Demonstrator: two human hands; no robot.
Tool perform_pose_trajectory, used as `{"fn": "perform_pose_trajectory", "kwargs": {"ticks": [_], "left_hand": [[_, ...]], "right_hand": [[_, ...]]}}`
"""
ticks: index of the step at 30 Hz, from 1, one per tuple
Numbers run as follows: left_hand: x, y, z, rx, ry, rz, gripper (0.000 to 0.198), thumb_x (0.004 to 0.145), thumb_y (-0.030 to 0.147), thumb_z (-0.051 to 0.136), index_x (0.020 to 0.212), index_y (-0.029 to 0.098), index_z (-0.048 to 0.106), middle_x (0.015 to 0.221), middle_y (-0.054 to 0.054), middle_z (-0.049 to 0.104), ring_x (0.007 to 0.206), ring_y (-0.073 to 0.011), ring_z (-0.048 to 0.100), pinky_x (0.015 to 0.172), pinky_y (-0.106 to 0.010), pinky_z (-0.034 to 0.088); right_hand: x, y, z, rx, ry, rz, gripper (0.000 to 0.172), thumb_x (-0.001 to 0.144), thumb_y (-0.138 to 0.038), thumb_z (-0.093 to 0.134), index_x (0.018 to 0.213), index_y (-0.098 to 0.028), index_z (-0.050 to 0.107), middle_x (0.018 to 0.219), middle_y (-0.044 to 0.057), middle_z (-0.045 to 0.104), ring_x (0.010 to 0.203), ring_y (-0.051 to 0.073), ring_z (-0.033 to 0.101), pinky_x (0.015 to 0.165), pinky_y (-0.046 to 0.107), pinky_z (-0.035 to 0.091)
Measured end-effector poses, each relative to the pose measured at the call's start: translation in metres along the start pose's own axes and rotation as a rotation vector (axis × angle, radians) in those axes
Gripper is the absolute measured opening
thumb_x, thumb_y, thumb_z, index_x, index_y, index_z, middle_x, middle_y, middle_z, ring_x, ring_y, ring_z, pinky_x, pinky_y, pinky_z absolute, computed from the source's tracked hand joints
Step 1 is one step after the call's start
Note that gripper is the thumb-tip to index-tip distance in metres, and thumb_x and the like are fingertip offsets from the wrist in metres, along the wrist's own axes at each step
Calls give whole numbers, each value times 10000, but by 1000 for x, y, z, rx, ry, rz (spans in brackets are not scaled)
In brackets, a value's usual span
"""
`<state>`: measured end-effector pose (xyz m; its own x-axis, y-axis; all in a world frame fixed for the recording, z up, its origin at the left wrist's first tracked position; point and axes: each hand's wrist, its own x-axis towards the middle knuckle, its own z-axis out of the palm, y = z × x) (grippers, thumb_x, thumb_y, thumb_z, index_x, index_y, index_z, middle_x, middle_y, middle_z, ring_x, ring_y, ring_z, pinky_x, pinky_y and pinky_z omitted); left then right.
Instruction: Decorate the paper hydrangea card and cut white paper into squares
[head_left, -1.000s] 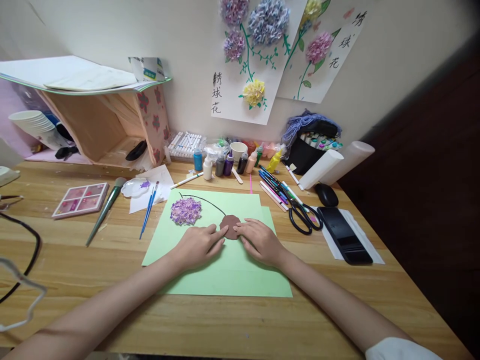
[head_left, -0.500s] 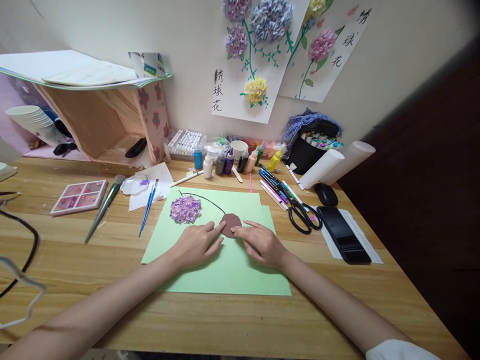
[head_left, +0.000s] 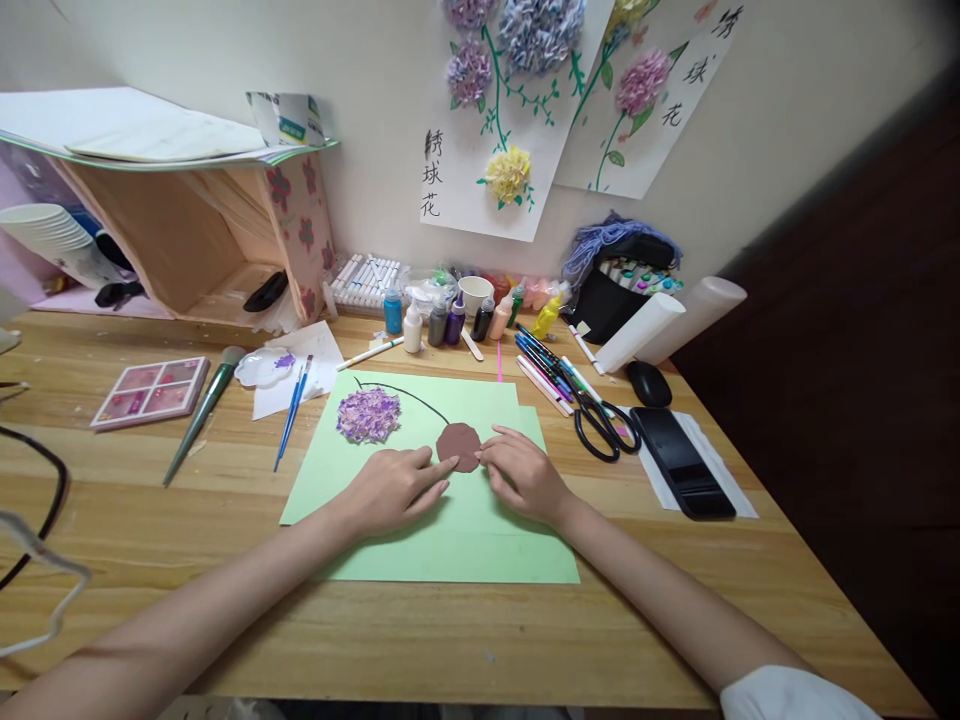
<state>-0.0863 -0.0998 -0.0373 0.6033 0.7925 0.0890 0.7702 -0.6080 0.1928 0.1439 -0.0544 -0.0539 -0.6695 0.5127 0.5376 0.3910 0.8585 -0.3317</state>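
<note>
A flat brown disc, with a slightly uneven rim, lies on green paper; I cannot tell if it is clay or paper. My left hand rests on the paper with fingers stretched, its index fingertip on the disc's lower left. At the disc's right edge are the fingertips of my right hand, bent but apart from one another. A thin black curved line runs from the disc up to the left. Below that line's far end sits a ruffled purple and pink flower.
Paint bottles stand behind the paper. Pens, black scissors, a phone and a mouse lie to the right. On the left are blue brushes, a large brush and a pink palette.
My left index finger has slid down toward the disc's lower edge. My right fingers have drawn back from its middle to the right edge, baring more of it. The view has shifted slightly.
</note>
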Motion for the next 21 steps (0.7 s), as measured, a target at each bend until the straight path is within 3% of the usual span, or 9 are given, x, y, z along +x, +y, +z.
{"fn": "perform_pose_trajectory", "kwargs": {"ticks": [5, 8, 12, 17, 21], "left_hand": [[1, 0, -1, -15, -2, -3, 424, 937, 347, 275, 1323, 261, 428, 810, -27, 566, 657, -129, 566, 561, -227, 396], [1, 0, -2, -2, -1, -28, 446, 937, 343, 274, 1355, 228, 378, 845, -35, 580, 679, -140, 573, 583, -244, 408], [2, 0, -1, 15, -3, -62, 443, 949, 348, 228, 1300, 204, 455, 827, -39, 581, 677, -145, 579, 564, -252, 404], [3, 0, -1, 20, -6, -73, 457, 949, 355, 223, 1317, 177, 428, 832, -42, 581, 669, -151, 581, 563, -264, 412], [3, 0, 0, 10, -12, -86, 465, 952, 351, 211, 1333, 159, 396, 849, -43, 585, 687, -160, 586, 568, -275, 420]], "right_hand": [[1, 0, -2, -21, 4, 50, 261, 809, -103, 422, 1007, -199, 563, 916, 58, 676, 952, 195, 596, 951, 452, 447], [1, 1, -3, -45, 8, 55, 233, 810, -106, 435, 957, -207, 586, 836, 38, 687, 900, 194, 605, 950, 452, 438], [3, 1, -3, -31, -15, 79, 316, 818, -101, 429, 1088, -201, 559, 982, 50, 679, 996, 196, 573, 970, 440, 421], [4, 2, -3, 3, -2, 100, 269, 840, -114, 426, 1043, -204, 578, 898, 34, 687, 878, 169, 600, 971, 442, 422], [5, 2, -2, 27, -49, 128, 344, 849, -135, 424, 1177, -186, 515, 1052, 69, 651, 1011, 190, 564, 990, 454, 410]]}}
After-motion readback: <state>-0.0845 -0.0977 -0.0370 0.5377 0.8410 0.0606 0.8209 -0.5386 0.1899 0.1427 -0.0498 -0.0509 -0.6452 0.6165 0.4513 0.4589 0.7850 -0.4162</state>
